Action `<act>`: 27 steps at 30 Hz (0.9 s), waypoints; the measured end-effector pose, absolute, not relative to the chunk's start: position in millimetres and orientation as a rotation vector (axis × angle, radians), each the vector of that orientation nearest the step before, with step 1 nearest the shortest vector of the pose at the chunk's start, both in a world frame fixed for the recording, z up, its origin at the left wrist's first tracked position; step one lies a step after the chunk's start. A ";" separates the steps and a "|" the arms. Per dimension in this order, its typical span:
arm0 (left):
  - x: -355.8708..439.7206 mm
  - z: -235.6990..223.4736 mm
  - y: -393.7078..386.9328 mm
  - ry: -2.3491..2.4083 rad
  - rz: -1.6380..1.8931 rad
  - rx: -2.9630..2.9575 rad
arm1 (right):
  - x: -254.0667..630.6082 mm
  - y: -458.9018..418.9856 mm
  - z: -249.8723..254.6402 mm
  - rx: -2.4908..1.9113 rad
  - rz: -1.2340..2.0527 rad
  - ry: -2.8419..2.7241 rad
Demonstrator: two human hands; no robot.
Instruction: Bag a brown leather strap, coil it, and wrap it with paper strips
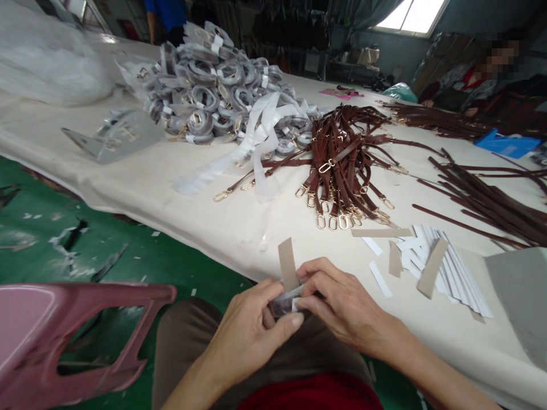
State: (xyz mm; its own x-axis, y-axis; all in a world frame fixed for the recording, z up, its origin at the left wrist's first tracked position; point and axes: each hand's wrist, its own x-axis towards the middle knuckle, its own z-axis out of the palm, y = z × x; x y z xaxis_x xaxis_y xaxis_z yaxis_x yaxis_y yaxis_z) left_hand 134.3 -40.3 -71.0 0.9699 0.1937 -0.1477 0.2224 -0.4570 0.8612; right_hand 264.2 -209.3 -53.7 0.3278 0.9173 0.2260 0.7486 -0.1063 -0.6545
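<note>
While the wrapped bundle (282, 306) sits between both hands above the lap, just off the table's edge, a tan strip (287, 263) rises from it. Near it on the table (239, 228) I see loose paper strips (453, 273), brown straps (342, 154) and a heap of wrapped coils (213, 91). My left hand (252, 324) curls, thumb and fingers gripping the bundle; my right hand (342, 299) bends inward, fingertips pinched against it.
</note>
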 end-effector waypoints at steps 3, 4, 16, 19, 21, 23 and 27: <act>131.5 -68.5 -43.9 0.279 0.087 2.190 | 260.9 -211.9 -56.6 -1.821 0.266 -1.452; 130.6 -67.5 -44.9 0.275 0.129 2.218 | 260.1 -213.1 -58.0 -1.790 0.246 -1.455; 124.4 -62.3 -47.7 0.042 0.407 2.340 | 254.4 -224.8 -47.2 -1.700 0.163 -1.467; 123.8 -61.8 -47.7 0.012 0.399 2.347 | 253.8 -226.1 -47.8 -1.680 0.168 -1.470; 123.2 -61.7 -48.0 0.006 0.385 2.343 | 253.8 -227.6 -49.5 -1.656 0.178 -1.463; 122.5 -62.2 -48.1 0.011 0.387 2.337 | 254.5 -229.1 -50.8 -1.633 0.199 -1.441; 121.6 -64.0 -47.9 0.011 0.400 2.331 | 258.1 -230.3 -48.9 -1.689 0.284 -1.415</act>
State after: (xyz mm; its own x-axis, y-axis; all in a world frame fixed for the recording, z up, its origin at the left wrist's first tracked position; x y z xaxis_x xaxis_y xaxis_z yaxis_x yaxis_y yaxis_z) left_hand 121.6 -47.9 -64.0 0.9509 0.1266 0.2824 -0.1105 -0.7134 0.6920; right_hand 258.1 -230.3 -48.9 0.3221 0.8794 0.3507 0.6764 0.0454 -0.7351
